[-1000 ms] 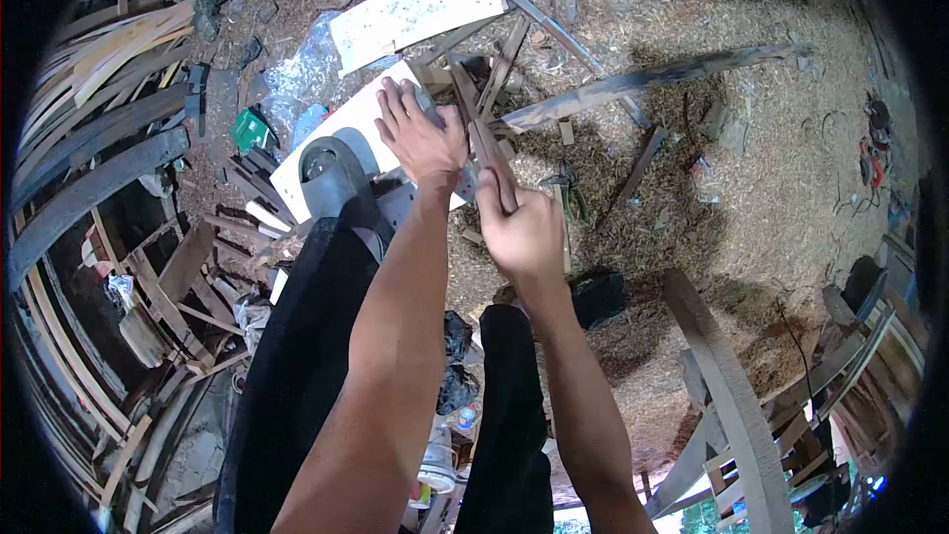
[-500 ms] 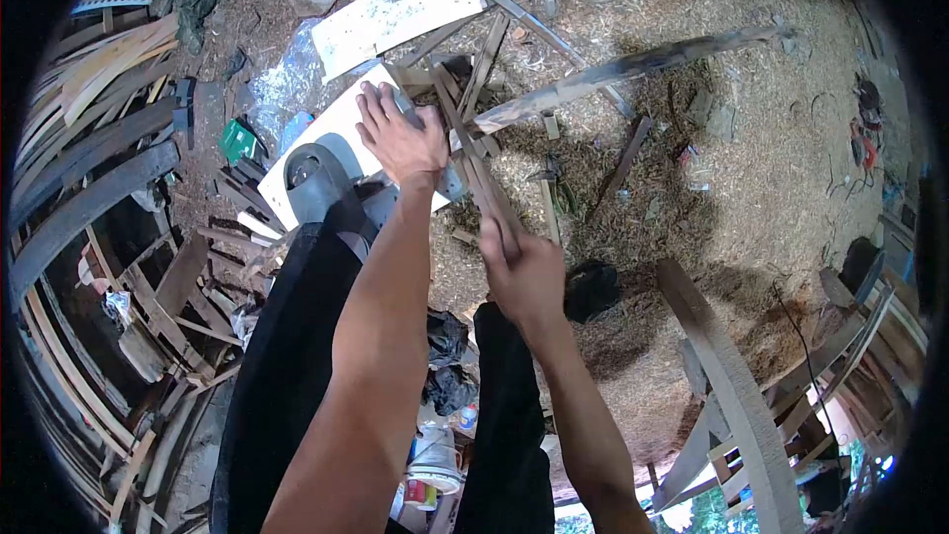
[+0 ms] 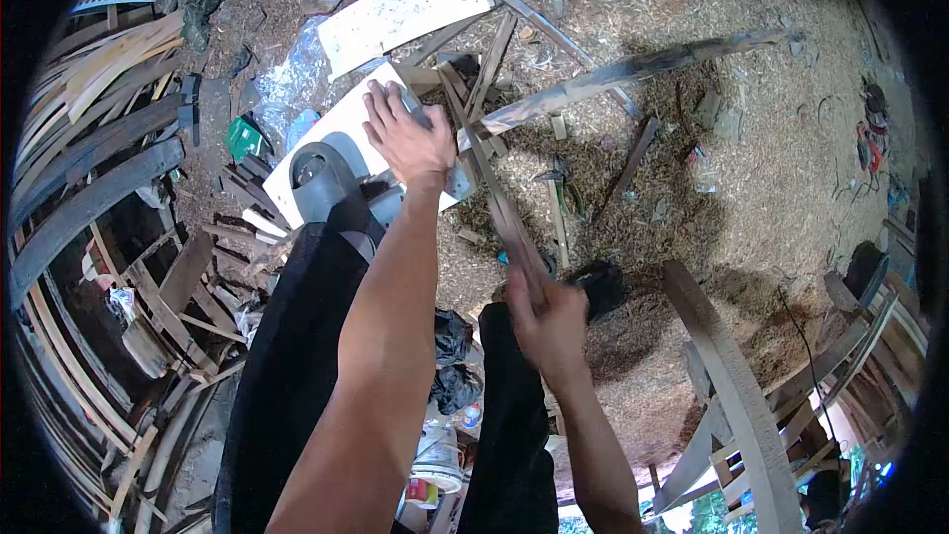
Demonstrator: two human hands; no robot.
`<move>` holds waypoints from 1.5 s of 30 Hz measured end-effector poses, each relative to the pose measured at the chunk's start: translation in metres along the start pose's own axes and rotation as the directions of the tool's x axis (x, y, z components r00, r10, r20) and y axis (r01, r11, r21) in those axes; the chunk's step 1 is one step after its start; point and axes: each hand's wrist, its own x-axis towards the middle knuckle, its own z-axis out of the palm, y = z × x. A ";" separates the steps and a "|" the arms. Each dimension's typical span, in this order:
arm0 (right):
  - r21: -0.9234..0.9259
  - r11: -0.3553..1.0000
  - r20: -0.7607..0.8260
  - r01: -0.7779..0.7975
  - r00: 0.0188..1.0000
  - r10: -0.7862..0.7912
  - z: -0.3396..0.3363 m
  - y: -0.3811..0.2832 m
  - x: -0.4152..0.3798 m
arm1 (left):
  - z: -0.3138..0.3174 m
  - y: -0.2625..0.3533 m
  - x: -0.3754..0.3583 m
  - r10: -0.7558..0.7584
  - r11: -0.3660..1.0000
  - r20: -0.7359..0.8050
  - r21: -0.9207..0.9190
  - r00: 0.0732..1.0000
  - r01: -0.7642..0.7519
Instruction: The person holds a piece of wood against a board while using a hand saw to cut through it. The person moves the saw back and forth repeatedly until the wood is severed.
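My left hand (image 3: 407, 141) presses down with outstretched fingers on a white-topped block (image 3: 331, 129), beside the near end of a long, dark-streaked plank (image 3: 603, 76). What lies under its palm is hidden. My right hand (image 3: 554, 331) is closed around the rear of a hand saw (image 3: 509, 222), whose long brownish blade tapers away and crosses the plank close to my left hand. The saw's handle is mostly covered by my fingers. My foot in a grey sandal (image 3: 321, 188) rests on the same white block.
A hammer (image 3: 557, 213) lies on the shavings right of the saw. A white panel (image 3: 395, 15) lies at the far side. Stacked timber (image 3: 109, 158) fills the left, and a thick beam (image 3: 732, 386) slants at the lower right. A white bucket (image 3: 438, 460) stands below.
My right hand has drawn the saw back toward me and a little to the right. My left hand stays on the block; the whole view has shifted slightly.
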 end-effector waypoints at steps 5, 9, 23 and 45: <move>-0.126 0.990 0.190 -0.058 0.978 0.082 0.035 -0.019 0.084 | -0.007 0.003 0.001 -0.029 0.999 0.052 -0.037 0.998 0.031; 0.066 0.996 0.006 0.063 0.998 -0.064 0.000 -0.016 0.003 | -0.003 0.003 0.002 -0.016 1.000 0.015 -0.005 1.000 0.016; -0.016 0.999 0.097 -0.037 0.995 0.038 0.028 -0.011 0.062 | -0.003 0.002 0.001 -0.018 1.000 0.018 0.010 1.000 0.018; 0.009 0.997 0.056 -0.076 0.996 0.075 -0.038 0.000 -0.053 | -0.002 0.002 0.000 -0.033 0.999 0.010 -0.014 0.999 0.033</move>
